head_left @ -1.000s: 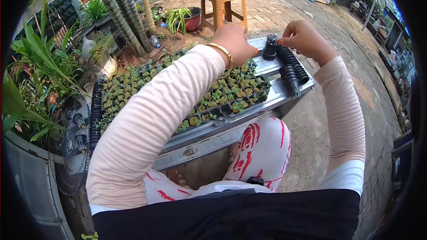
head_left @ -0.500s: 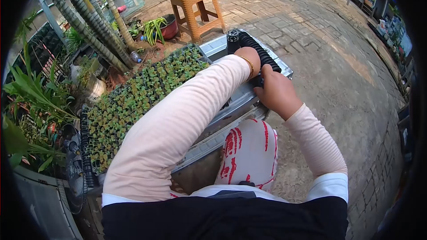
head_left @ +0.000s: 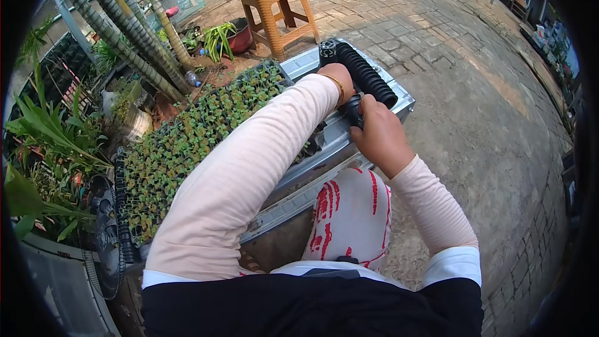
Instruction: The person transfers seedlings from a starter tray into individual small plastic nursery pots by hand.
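Observation:
My left hand [head_left: 339,79], with a gold bangle at the wrist, reaches over the metal bench [head_left: 324,146] beside a row of stacked black pots [head_left: 365,75]; its fingers are mostly hidden. Close by on the right, my right hand [head_left: 382,134] has its fingers closed round a black pot [head_left: 352,110] at the near side of the row. Black trays of green seedlings [head_left: 206,131] cover the bench to the left of the hands.
An orange-brown stool [head_left: 277,9] stands beyond the bench. Left of it is a red pot [head_left: 239,37] with a leafy plant. Slim trunks [head_left: 118,31] rise at the upper left, and a black fan-like object [head_left: 106,237] is at the lower left.
My left hand has moved slightly left and away from the stacked pots. My right hand has shifted a little left and down, and more of the black pot between the hands shows.

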{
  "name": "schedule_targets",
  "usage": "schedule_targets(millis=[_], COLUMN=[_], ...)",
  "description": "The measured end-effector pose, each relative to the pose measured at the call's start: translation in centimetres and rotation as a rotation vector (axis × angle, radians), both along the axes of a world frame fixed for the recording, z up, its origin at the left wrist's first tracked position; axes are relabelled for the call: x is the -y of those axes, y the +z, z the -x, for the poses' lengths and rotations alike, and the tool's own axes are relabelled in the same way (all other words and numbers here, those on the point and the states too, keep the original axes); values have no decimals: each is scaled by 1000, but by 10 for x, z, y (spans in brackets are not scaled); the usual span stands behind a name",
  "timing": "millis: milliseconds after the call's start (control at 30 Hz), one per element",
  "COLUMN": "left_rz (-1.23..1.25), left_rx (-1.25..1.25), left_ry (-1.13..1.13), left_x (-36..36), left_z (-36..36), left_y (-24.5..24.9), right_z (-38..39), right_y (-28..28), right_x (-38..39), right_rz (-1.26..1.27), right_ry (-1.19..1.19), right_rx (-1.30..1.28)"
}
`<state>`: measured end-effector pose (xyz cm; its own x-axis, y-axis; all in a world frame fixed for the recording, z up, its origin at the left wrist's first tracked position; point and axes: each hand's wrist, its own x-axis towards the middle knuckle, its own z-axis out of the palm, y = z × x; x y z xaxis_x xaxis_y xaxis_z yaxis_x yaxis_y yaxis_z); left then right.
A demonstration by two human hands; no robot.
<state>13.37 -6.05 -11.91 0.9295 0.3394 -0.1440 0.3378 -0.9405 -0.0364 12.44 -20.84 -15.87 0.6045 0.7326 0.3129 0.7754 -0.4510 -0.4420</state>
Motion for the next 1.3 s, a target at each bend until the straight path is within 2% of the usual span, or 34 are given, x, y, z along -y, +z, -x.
schedule_targets(millis=[167,300,367,400,467,600,633,700,767,833,900,933,967,1033,1100,1167,1233,1300], left_rz=[-22,28,51,-1,-53,58,117,74,98,75,636,771,904,1163,1236,1265,1319,1265], left_rx=[-49,56,100,127,152,145,128,141,225,211,307,328,350,452,594,757,922,1035], left_ry=[-57,28,89,93,92,38,15,-5,-31,-50,-31,-77,-124,-212,-242,-168,-85,-69], left_x=[-2,-9,-19,-29,-42,-48,-46,-42,-39,-33,-33,-33,-32,-29,-28,-30,-36,-44], left_z=[4,5,8,9,12,17,16,18,23,41,70,87,106,149,188,224,257,293], left_y=[-1,-7,-4,0,6,9,8,8,14,38,64,76,85,99,108,116,116,118], right_z=[1,5,6,7,10,12,11,9,7,1,1,8,17,35,55,77,104,128], right_y=[-7,-16,-19,-18,-13,5,9,19,30,33,44,55,65,81,93,106,117,127], right_x=[-2,-7,-6,-4,4,17,19,23,24,22,15,9,3,-15,-37,-59,-82,-100], right_rz=[-21,-50,-105,-104,-170,-162,-186,-210,-257,-321,-528,-627,-627,-809,-868,-850,-847,-748], right_ry=[-2,-17,-10,-7,30,28,-4,-33,-122,-98,16,132,151,294,413,554,662,758], right_rx=[90,109,322,324,205,107,71,40,-92,-72,-277,-365,-368,-401,-476,-350,-402,-347])
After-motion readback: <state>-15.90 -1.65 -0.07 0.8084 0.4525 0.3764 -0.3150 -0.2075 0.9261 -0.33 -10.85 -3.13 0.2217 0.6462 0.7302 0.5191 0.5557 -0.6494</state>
